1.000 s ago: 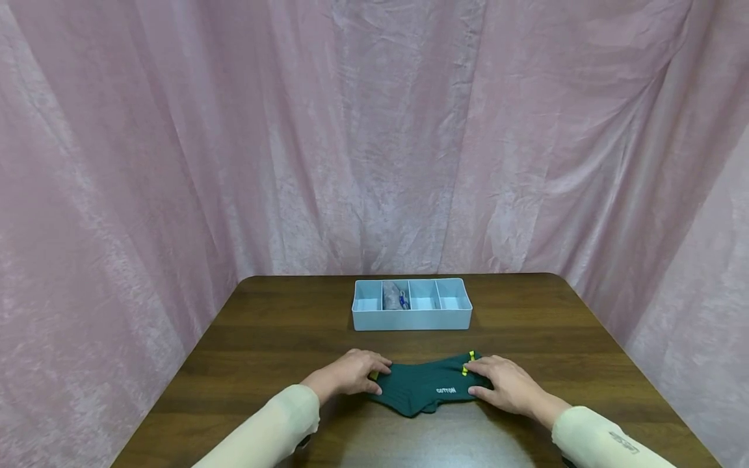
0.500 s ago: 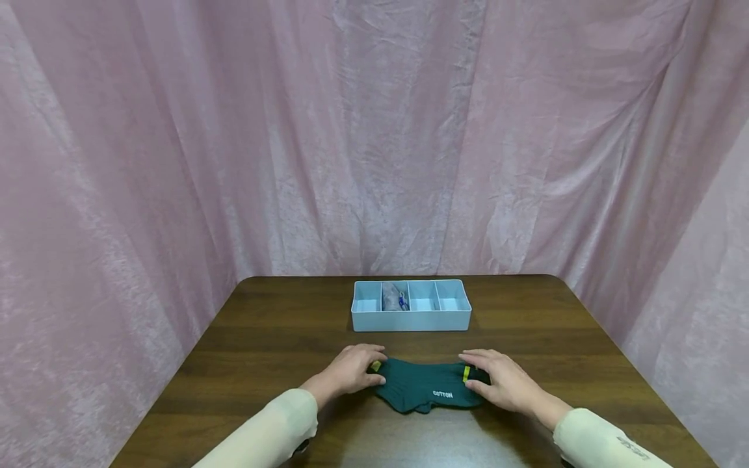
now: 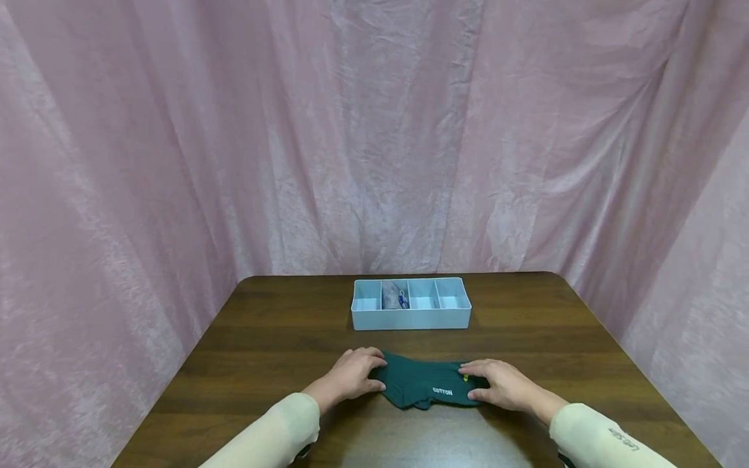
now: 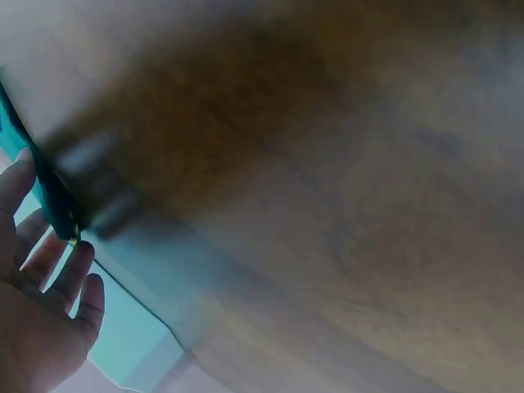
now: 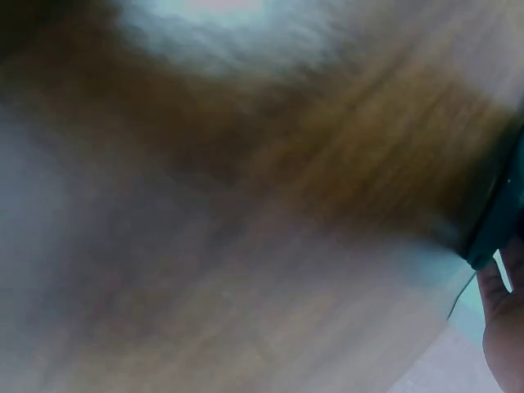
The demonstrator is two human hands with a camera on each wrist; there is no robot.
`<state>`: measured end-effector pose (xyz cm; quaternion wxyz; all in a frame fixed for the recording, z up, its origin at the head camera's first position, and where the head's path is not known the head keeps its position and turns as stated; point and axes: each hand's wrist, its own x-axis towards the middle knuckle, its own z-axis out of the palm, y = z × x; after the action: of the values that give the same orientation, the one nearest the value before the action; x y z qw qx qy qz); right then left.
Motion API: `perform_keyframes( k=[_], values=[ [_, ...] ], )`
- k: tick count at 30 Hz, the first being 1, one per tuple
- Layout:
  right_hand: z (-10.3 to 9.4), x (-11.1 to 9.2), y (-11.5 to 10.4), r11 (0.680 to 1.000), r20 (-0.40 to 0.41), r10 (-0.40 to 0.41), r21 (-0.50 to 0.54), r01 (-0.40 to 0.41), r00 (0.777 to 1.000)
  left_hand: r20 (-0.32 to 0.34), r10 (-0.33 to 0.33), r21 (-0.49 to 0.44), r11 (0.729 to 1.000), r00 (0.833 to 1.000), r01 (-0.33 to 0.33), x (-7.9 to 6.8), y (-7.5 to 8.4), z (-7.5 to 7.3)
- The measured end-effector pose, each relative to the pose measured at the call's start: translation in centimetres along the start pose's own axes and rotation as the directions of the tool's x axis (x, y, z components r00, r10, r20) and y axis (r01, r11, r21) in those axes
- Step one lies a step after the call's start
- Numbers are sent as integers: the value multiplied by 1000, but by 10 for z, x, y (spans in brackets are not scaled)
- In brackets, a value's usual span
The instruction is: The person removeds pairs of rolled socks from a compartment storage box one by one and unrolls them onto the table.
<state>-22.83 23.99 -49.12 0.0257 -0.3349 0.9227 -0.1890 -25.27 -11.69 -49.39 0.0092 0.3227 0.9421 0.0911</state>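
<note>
**Dark green sock [image 3: 421, 378] held at both ends in front of light blue four-compartment box [image 3: 411, 320]**

A person grips the sock, marked "COTTON" in white, on the near side of the box and apart from it. The left hand [image 3: 351, 375], in front of the box's left end, has its thumb on the sock's near edge and its fingers, spaced apart, at the far edge, clamping the cloth. The right hand [image 3: 506, 385], nearer than the box and beyond its right end, holds the other end between thumb and fingers; whether its remaining fingers touch one another cannot be told. A yellow mark [image 3: 465, 377] shows by the right fingertips. In the box's second compartment from the left lie a grayish packet [image 3: 390, 296] and a small blue item [image 3: 403, 299]. Beneath the box is a wood-grain table [image 3: 281, 325]; behind it, a pink velvety curtain [image 3: 374, 136].
</note>
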Motion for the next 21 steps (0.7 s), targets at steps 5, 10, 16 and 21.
perform_keyframes(
  k=[5, 10, 16, 21],
  values=[
    [2, -4, -3, 1000, -10, 24, -11, -24, 1000, 26, -10, -5, 1000, 1000, 10, 6, -5, 0],
    [3, -6, -6, 999, -26, 31, -8, -31, 999, 47, -16, 3, 1000, 999, 16, 11, -7, -3],
    [3, -10, -10, 1000, -17, 31, 3, -31, 999, 40, 14, 45, 999, 999, -16, 16, -8, -4],
    [5, -14, -13, 1000, -12, 22, -7, -22, 1000, 44, 29, 103, 994, 999, -33, 21, -8, -7]
  ],
)
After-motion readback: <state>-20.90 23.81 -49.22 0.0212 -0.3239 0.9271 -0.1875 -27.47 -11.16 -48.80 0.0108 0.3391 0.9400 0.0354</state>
